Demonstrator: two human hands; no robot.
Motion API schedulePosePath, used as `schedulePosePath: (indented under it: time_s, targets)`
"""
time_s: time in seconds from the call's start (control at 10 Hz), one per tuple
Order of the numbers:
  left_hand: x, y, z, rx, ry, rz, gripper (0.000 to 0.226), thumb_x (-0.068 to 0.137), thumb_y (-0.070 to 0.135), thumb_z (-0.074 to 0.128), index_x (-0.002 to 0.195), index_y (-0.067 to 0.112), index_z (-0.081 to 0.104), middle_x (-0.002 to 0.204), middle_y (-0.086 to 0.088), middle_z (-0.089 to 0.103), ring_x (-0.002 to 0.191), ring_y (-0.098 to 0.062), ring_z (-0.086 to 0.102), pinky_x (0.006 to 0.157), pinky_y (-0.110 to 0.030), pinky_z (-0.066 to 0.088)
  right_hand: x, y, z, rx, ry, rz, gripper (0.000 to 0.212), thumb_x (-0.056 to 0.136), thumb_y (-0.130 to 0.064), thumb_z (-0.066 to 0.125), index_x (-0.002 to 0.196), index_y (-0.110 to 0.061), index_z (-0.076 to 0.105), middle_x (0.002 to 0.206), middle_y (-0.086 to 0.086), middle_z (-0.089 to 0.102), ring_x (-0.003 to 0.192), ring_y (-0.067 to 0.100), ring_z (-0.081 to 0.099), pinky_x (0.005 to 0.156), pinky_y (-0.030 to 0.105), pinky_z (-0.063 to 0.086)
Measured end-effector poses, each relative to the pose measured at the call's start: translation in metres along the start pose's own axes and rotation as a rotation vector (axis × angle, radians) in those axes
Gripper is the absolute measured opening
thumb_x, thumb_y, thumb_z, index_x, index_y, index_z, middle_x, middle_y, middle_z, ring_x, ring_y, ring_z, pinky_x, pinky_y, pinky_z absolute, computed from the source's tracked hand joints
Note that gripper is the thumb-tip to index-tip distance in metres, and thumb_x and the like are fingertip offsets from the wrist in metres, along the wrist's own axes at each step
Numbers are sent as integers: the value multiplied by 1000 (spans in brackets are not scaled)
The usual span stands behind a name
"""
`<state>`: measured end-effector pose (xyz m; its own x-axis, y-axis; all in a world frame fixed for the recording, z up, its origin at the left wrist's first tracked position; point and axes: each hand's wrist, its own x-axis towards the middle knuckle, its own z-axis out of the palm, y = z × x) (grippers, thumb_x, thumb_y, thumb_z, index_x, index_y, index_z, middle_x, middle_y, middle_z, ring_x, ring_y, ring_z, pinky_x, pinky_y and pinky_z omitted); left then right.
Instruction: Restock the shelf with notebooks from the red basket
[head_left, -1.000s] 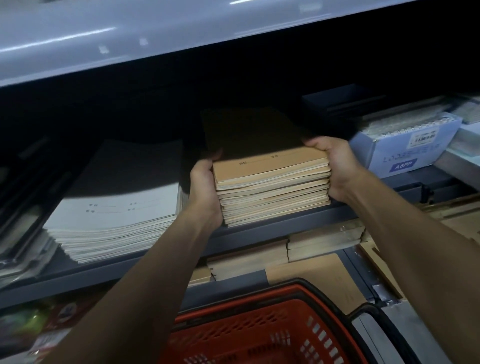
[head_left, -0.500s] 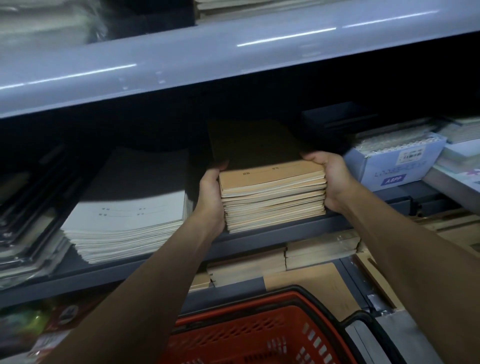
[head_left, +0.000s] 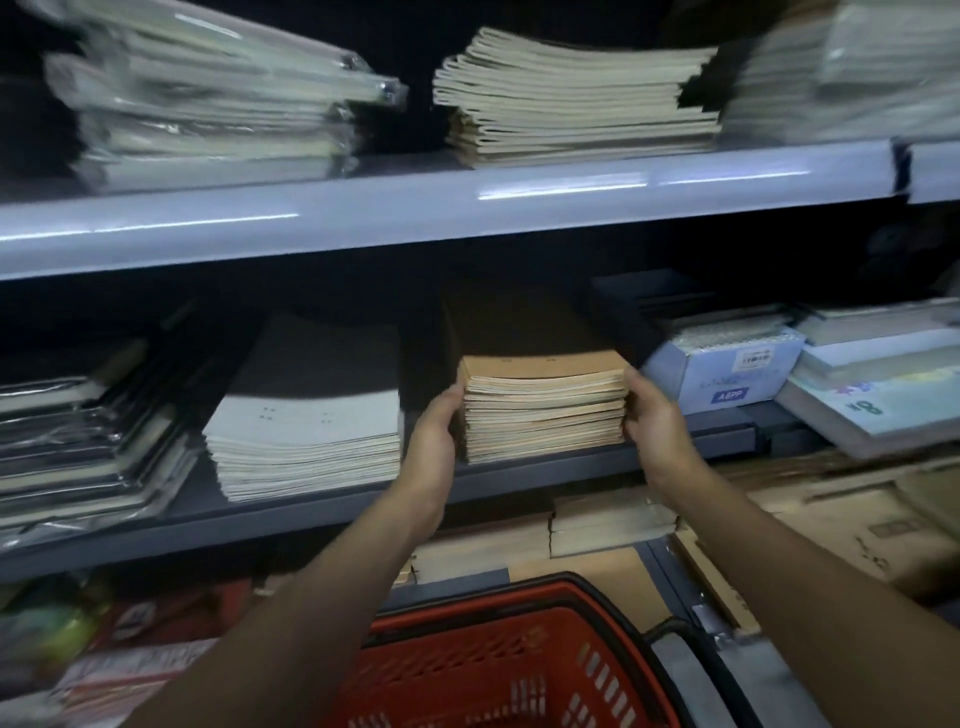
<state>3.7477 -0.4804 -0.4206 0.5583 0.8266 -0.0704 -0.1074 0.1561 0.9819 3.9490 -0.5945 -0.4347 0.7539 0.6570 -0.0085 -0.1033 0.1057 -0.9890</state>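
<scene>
A white stack (head_left: 306, 441) sits left on the shelf (head_left: 332, 506); beside it the left hand (head_left: 436, 421) and right hand (head_left: 652, 415) clasp the brown notebooks (head_left: 543, 410), fingers curled against each side. The step looks like squaring the pile on the shelf. Next calls for letting go and reaching down to the basket (head_left: 498, 670).

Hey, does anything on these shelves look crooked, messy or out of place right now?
Mostly tidy. The brown notebook stack sits square between both hands. The plastic-wrapped pile at the far left of that shelf is splayed and overhangs the shelf edge. Nothing looks spilled or damaged, though the edges of the view are blurred.
</scene>
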Motion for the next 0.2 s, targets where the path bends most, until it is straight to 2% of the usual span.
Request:
schedulePosePath:
  time_s: [0.1,0.2]
  targets:
    - [-28,5,-8,80,-77,5,25,108,34,40,104,37,64,94,26,74,102,4,63,96,-22,44,-31,7,-7,-105,-9,-109,40,94,-43,56,117,-16,74,117,2,76,116,20,67,112,45,46]
    - [-51,1,-26,131,-114,-26,27,109,33,37,118,29,63,118,13,69,112,-5,61,107,-28,43,-56,19,-15,-182,58,-120,41,83,-51,62,115,-27,74,118,-7,73,118,14,64,113,47,44]
